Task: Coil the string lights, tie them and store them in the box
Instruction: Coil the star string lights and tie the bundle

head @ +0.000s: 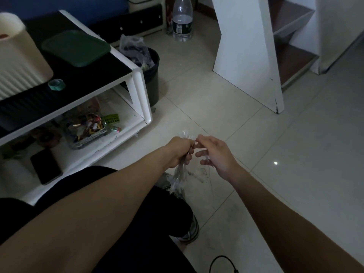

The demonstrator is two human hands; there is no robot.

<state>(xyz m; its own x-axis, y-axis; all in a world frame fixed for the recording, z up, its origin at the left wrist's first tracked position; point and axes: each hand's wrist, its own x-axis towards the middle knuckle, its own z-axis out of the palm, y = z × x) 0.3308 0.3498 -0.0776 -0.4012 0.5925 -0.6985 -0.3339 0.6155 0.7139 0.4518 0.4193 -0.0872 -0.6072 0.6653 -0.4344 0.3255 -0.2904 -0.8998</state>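
A bundle of clear string lights [180,179] hangs over the tiled floor in front of my knees. My left hand [180,152] grips the bundle around its upper part, and a few bulbs stick out above the fist. My right hand [214,154] is just to the right, pinching a thin strand of the same lights near the top of the bundle. Loose wire trails down from both hands toward the floor. A cream ribbed box [17,56] stands on the low table at far left, and a dark green lid [75,48] lies beside it.
The white low table [140,91] with a black top holds a roll of teal tape [56,84]; its lower shelf carries a phone [45,166] and a snack tray. A black bin [152,75], a water bottle [182,19], white stairs [248,52] and a black cable [222,263] surround me.
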